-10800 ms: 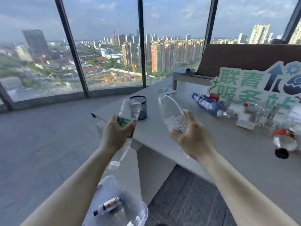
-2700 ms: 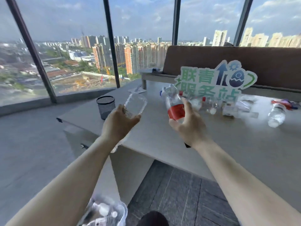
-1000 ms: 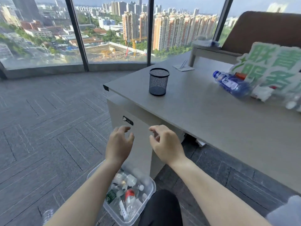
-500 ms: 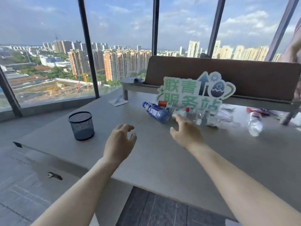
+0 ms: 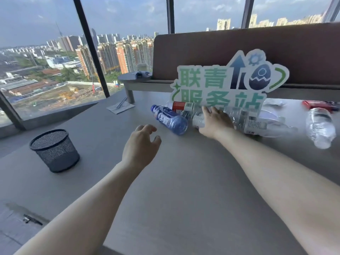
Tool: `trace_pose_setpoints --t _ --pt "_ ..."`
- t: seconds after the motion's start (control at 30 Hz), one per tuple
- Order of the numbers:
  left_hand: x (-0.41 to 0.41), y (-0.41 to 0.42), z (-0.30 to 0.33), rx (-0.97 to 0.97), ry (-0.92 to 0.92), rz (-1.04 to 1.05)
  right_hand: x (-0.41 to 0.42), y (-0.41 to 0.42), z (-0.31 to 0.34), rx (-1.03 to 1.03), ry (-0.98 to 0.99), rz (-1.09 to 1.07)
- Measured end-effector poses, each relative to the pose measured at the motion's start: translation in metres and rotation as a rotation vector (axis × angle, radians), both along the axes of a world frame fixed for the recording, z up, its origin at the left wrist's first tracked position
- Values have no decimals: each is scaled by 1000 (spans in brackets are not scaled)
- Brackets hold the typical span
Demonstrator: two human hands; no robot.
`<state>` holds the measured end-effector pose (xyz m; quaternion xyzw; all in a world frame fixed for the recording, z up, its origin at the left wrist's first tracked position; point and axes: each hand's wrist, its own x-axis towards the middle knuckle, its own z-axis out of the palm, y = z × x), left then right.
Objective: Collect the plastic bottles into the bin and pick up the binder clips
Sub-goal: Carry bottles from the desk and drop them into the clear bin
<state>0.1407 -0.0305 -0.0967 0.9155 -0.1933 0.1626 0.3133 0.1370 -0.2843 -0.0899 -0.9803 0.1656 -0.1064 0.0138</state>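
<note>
The step in hand appears to be fetching more bottles for the bin, which is out of view here; no binder clips can be made out. The landmark is the green-and-white cut-out sign with large characters (image 5: pixel 226 83), standing on the grey table (image 5: pixel 184 181). The remaining bottles lie on their sides in a loose row just in front of its foot.

The right hand (image 5: pixel 216 122) has reached into that row. It rests on a clear plastic bottle with a white label (image 5: pixel 197 121), palm down, its fingers (image 5: pixel 207 110) stretched forward over the bottle and only loosely curved. Whether they have closed around it I cannot tell; the thumb is hidden.

The left hand (image 5: pixel 140 147) hovers above the bare table, nearer the person than the sign, holding nothing. Its fingers (image 5: pixel 147 127) are half curled and slightly spread, pointing toward the blue-tinted plastic bottle with a blue cap (image 5: pixel 169 119) at the left end of the row.

The next move likely calls for the right hand to wrap the clear bottle, the left to take the blue one, then both to carry them to the bin. A further clear ribbed bottle (image 5: pixel 321 127) lies well to the right of the sign.
</note>
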Motion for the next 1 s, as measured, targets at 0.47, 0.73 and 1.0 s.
trace_pose_setpoints --t 0.47,0.73,1.0 --pt "57 -83 15 -129 438 156 -62 -4 17 198 -209 -85" --pt "91 -143 2 -70 496 381 -91 -29 17 224 -303 -49" --pt "69 -114 7 -157 584 341 -106 -21 19 290 -343 -29"
